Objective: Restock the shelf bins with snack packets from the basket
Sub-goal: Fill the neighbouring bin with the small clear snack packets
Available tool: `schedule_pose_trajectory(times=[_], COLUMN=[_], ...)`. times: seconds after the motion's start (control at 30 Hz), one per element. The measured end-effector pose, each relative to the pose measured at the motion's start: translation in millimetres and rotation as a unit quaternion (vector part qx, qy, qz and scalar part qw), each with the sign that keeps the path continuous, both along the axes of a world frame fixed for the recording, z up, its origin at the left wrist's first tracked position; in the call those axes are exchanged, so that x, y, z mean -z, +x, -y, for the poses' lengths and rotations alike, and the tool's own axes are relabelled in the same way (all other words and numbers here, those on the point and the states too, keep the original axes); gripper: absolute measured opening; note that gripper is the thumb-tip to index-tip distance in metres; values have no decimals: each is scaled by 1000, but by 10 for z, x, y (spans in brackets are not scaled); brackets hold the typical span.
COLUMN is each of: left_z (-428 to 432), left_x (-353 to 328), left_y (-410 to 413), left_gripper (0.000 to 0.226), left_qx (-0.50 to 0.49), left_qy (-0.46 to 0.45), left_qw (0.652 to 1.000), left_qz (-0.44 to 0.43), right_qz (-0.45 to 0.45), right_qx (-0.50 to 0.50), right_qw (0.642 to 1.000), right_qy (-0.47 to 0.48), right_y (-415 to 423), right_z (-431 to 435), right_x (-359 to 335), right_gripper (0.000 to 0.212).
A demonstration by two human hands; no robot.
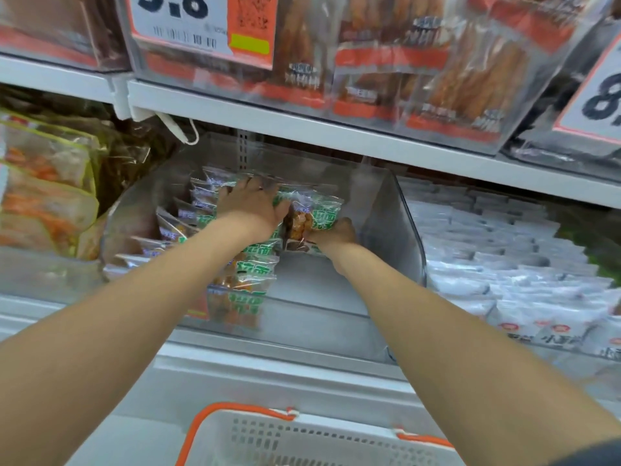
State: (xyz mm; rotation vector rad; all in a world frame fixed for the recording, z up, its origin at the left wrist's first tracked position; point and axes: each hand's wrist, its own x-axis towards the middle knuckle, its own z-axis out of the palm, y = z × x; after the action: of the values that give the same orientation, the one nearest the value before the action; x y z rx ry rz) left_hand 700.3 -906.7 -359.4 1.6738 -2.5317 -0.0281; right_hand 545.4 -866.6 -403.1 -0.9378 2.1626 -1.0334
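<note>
Head view, centre of the frame: the right hand (pixel 332 235) grips one snack packet (pixel 314 213) by its lower edge, fingers curled round the foil, and the packet stands up above the knuckles. Just to its left the left hand (pixel 250 205) lies flat, fingers straight and spread, pressing on the row of packets (pixel 188 223) — thumb beside the held packet. Both are inside a clear bin (pixel 396 230) on a white shelf (pixel 285 375). White packets (pixel 504 280) fill the next bin at right, a price card (pixel 188 28) hangs at upper left, and the basket (pixel 302 438) — white with orange handles — sits at the bottom edge. The held packet is transparent with green-and-white print and orange-brown pieces inside.
</note>
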Motion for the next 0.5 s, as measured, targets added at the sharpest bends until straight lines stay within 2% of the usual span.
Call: schedule_pose_trajectory(times=[0.07,0.13,0.23,0.33,0.5], left_z=[-8,-12,-26,-38,-40], left_x=[1,-3,-14,-36,-32], left_y=[9,22,48,71,88], left_gripper=[61,61,62,65,56], left_qx=[1,7,27,41,47], left_qy=[7,7,13,34,36], left_qw=[1000,1000,999,998,998], left_qz=[-1,-3,-18,-28,-34], right_qz=[-6,-32,-44,-36,-14], right_qx=[28,37,-12,-53,-41], right_qw=[999,997,997,996,996], right_qy=[-34,-63,-68,-56,-75], right_y=[-34,-51,-3,53,17], right_z=[-25,-11,25,46,116], right_x=[-3,-8,11,22,100], right_gripper=[66,69,79,80,72])
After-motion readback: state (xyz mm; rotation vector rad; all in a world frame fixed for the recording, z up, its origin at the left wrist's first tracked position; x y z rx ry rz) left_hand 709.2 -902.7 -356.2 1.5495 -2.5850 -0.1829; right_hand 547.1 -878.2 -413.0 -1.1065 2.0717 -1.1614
